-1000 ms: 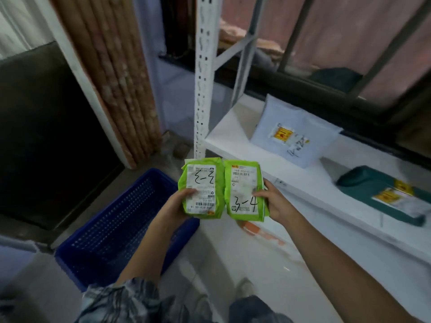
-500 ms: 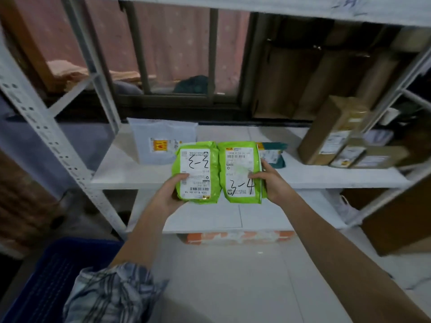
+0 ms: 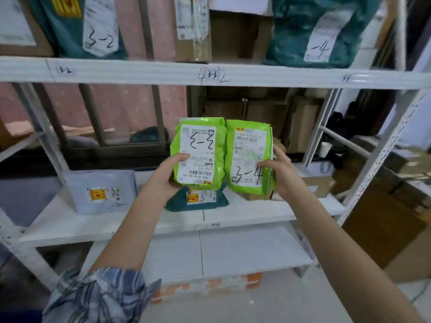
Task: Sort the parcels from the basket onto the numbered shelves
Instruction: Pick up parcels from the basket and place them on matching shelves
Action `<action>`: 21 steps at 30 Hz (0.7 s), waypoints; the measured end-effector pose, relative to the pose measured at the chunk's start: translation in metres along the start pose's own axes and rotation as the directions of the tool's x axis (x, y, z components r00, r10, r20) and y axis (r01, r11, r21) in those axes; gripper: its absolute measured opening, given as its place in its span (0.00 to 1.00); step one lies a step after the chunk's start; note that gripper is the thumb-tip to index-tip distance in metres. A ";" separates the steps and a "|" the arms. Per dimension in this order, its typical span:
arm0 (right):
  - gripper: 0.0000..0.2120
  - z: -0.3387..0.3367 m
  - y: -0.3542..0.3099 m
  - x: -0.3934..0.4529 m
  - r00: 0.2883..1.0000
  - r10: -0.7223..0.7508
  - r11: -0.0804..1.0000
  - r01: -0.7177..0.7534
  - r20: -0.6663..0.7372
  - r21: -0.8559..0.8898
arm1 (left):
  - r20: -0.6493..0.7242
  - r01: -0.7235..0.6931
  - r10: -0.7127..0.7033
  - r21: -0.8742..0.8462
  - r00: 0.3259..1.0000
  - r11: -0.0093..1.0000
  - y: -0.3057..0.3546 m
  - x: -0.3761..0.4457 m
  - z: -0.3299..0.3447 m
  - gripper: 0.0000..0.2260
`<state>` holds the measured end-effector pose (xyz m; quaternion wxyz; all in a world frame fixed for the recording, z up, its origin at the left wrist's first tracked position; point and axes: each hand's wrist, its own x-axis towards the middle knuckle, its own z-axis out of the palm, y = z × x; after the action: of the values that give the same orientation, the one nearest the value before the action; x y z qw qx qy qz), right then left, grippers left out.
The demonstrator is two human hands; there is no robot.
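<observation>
Behind the rack we see a window with dark vertical bars (image 3: 155,113) and a pink spotted curtain (image 3: 130,106) beyond them. Folded brown cardboard (image 3: 256,108) leans against the wall further right. A white paper cup (image 3: 325,149) stands off to the right (its contents hidden), and an orange-and-white box (image 3: 210,287) lies on the floor.

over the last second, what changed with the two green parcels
The view swung up from the basket to the shelves; the basket is out of sight. Left hand still holds the parcel marked 3-3, right hand the one marked 3-4, side by side, same grip.
</observation>
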<state>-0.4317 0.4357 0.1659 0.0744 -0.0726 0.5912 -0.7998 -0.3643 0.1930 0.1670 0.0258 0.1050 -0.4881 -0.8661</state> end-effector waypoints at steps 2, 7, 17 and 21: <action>0.27 -0.010 -0.025 0.000 0.998 -0.055 0.998 0.055 0.008 -0.014 | 0.016 -0.037 0.037 0.006 0.999 0.999 0.011 -0.003 0.027 0.06; 0.23 -0.025 -0.081 0.000 0.986 -0.147 0.988 0.150 0.076 -0.024 | 0.048 -0.147 0.143 0.099 0.989 0.984 0.043 -0.002 0.076 0.06; 0.22 -0.014 -0.164 0.027 0.953 -0.283 0.957 0.288 0.109 -0.034 | 0.082 -0.293 0.285 0.125 0.955 0.948 0.114 0.019 0.137 0.06; 0.21 -0.006 -0.180 0.049 0.943 -0.317 0.946 0.322 0.103 -0.037 | 0.096 -0.345 0.333 0.160 0.938 0.925 0.139 0.038 0.151 0.04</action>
<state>-0.4869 0.4833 0.3379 -0.0299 -0.2077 0.5886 -0.7807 -0.4404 0.2417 0.3552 0.1496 -0.0083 -0.5733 -0.8055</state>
